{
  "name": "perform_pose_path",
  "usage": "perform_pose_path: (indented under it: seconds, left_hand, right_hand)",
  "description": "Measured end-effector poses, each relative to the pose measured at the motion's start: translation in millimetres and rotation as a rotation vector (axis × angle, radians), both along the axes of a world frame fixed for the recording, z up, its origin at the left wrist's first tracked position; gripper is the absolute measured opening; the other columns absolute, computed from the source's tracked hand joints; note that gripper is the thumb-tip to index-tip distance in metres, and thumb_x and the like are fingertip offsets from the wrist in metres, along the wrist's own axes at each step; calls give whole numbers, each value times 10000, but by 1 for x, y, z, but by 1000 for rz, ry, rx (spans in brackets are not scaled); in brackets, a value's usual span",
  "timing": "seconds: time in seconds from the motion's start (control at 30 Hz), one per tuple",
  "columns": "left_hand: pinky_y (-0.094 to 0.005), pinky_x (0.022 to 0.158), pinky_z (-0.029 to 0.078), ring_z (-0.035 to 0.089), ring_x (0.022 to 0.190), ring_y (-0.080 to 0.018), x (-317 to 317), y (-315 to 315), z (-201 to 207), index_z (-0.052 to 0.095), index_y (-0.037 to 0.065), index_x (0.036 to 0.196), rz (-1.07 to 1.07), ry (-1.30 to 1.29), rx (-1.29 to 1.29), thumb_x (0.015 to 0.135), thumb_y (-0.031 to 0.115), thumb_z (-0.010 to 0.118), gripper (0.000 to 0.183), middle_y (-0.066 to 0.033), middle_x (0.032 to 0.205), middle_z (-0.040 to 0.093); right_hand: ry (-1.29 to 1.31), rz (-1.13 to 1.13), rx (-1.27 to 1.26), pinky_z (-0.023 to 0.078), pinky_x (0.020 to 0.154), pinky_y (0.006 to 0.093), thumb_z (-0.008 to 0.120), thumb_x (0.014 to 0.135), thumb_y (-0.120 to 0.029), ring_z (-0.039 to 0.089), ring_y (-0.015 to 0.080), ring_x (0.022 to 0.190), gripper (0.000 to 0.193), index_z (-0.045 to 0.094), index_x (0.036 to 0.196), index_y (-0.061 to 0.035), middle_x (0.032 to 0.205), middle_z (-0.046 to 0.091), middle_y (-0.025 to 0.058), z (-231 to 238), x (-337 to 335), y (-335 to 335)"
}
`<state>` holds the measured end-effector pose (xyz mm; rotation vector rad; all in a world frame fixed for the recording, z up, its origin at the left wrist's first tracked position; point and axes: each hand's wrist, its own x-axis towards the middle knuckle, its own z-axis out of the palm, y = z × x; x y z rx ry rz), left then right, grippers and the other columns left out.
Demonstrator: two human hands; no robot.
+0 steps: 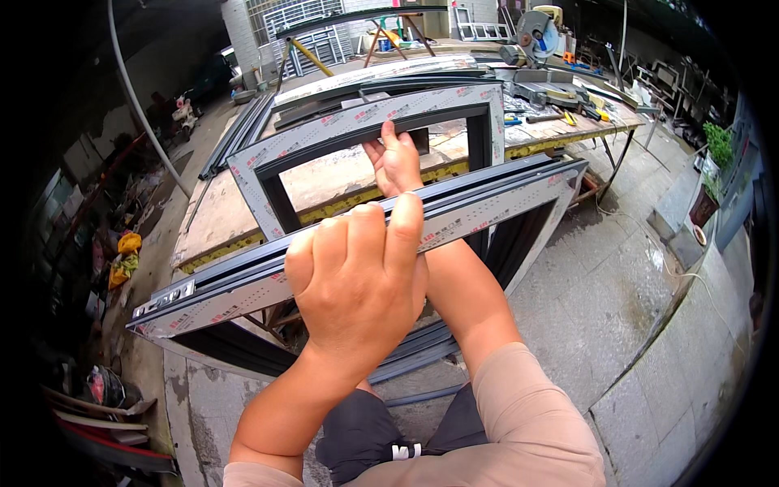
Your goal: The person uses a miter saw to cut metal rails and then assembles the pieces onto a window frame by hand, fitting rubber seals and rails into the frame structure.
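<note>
My left hand [357, 264] is wrapped over the top rail of the nearer window sash [479, 226], a dark metal frame with printed white protective film. A shiny metal hardware piece [166, 297] sits at the left end of that rail. Past the sash, my right hand [396, 161] reaches to a second window frame [341, 123], film-covered with a dark inner edge. Its thumb and fingers press at the underside of the top rail there; the fingertips are partly hidden. Both frames stand tilted, one behind the other, before the workbench. The nearer sash hides the second frame's lower part.
The wooden workbench [207, 223] carries long dark profiles, hand tools and a mitre saw [540, 36]. More profiles [418, 357] lie low by my legs. Clutter lines the left side; a potted plant [714, 162] and a cable are on the right.
</note>
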<state>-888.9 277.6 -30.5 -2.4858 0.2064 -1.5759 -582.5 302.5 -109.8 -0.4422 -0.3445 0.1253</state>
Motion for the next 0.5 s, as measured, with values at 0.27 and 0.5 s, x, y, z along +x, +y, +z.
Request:
perform_pose_path:
  seconds: [0.27,0.5]
  left_hand:
    - [-430,899,368,566,958,-280,-2,-13,5,632,155,1293,-21,51,-21,733,201,823,594,-59,1042,606]
    - [-434,885,366,563,945,-284,-2,-13,4,626,149,1293,6,54,-5,729,198,819,598,-66,1034,598]
  right_hand:
    - [48,-59,-35,640,962,507,631,1099,-192,700,301,1148,329,533,1311,40,1265,665,183,-2,16,-7]
    - [16,-9,-27,592,1040,469,620,1107,-229,710,298,1146,313,543,1323,-17,1259,680,133,-3,14,-12]
